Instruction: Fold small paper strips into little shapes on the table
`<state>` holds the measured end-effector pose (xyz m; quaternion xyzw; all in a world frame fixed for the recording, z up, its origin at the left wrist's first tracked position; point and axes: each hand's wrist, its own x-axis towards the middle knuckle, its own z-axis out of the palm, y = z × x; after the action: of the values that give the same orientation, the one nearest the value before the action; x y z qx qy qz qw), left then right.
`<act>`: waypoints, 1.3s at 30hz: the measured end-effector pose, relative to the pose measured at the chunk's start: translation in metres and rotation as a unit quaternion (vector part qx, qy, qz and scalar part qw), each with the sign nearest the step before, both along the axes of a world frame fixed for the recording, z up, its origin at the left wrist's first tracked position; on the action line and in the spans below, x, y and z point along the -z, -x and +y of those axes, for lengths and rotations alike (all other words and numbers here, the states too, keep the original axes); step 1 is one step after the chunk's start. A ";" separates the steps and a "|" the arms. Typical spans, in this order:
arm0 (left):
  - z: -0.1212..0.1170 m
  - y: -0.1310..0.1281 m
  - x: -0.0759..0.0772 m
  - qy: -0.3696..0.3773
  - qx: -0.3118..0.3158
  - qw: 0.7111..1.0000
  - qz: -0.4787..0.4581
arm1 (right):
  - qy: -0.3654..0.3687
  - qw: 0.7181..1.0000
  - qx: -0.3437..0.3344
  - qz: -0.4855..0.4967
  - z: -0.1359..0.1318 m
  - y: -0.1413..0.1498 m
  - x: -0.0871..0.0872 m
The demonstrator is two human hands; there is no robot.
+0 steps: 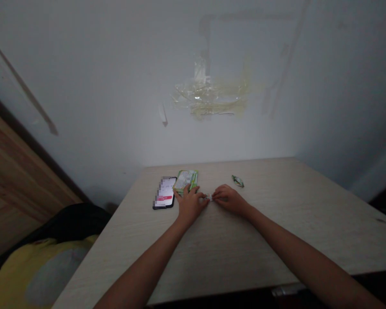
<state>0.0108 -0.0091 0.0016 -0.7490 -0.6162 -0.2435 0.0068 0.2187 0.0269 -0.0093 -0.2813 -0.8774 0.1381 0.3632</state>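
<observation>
Both my hands rest on a pale wooden table point(231, 249) and meet at a small whitish piece point(209, 197), perhaps a wrapper or paper scrap. My left hand point(189, 204) pinches its left end, with the other fingers lying against a green packet point(185, 180). My right hand point(228, 198) pinches the right end with curled fingers. What the piece is stays too small to tell.
A phone point(164, 193) with a lit screen lies left of the green packet. A small green wrapped item point(237, 181) lies behind my right hand. The table stands against a white wall with old tape remains point(209, 98). Yellow and black cloth point(51, 266) lies at lower left.
</observation>
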 end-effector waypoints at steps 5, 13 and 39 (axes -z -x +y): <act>-0.003 -0.001 -0.002 -0.007 -0.002 1.000 0.021 | -0.020 0.999 0.025 -0.016 -0.005 -0.001 0.001; -0.006 -0.002 -0.005 -0.007 -0.007 0.999 0.046 | -0.084 0.994 0.042 -0.060 -0.012 0.003 -0.002; 0.002 0.003 0.003 0.009 0.011 1.000 0.028 | -0.031 0.993 0.077 -0.089 0.002 0.004 0.007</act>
<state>0.0081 -0.0076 -0.0011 -0.7623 -0.6096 -0.2170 0.0140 0.2149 0.0294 -0.0158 -0.3474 -0.8859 0.0566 0.3021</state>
